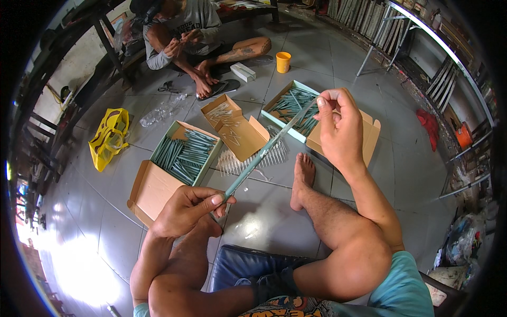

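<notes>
My left hand (185, 210) pinches the lower end of a slim green pen-like stick (248, 170), which slants up to the right. My right hand (340, 127) is closed at the upper end, where a pale see-through sleeve (299, 116) runs in line with the stick; I cannot tell how the two join. Beyond my left hand, an open box (212, 165) holds many similar green sticks (185, 156). Another open box (270, 100) of green sticks (296, 108) lies behind my right hand. Between them, a brown carton (245, 138) holds thin clear pieces (224, 119).
A spread of clear spiky pieces (274, 156) lies under the brown carton. A yellow bag (109, 138), clear plastic (162, 110), a yellow cup (283, 62) and a white box (243, 72) are on the tiled floor. A co-worker (185, 39) sits opposite, and a metal-legged table (438, 39) stands right.
</notes>
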`<state>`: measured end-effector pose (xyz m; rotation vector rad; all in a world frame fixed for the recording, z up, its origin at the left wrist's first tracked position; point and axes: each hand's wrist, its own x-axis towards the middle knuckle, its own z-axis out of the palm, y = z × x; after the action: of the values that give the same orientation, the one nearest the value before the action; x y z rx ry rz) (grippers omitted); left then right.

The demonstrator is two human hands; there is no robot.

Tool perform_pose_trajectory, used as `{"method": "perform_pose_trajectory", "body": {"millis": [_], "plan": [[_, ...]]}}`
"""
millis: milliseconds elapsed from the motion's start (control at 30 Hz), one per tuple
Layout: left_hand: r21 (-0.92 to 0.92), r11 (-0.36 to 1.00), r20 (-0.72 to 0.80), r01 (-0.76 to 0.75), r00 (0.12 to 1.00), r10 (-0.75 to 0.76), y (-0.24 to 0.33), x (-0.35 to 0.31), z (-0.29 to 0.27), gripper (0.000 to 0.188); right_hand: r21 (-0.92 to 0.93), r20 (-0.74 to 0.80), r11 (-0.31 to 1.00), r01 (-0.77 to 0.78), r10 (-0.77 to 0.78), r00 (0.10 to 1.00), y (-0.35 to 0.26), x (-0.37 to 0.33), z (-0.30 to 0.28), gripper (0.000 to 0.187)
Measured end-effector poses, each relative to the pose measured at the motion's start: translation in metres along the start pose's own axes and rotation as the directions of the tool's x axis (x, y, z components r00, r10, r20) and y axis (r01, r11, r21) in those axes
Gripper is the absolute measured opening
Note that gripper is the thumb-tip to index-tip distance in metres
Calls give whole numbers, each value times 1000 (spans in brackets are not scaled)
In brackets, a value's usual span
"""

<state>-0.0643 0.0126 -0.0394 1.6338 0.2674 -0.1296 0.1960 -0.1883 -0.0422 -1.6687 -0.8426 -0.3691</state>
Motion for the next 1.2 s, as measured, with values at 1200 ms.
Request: {"method": "perform_pose_trajectory", "body": {"millis": [1200], "plan": [[-566, 820, 46, -88, 989, 138, -9, 3, -4, 33, 6, 994, 891, 454, -57, 98, 42, -171, 58, 18]]}}
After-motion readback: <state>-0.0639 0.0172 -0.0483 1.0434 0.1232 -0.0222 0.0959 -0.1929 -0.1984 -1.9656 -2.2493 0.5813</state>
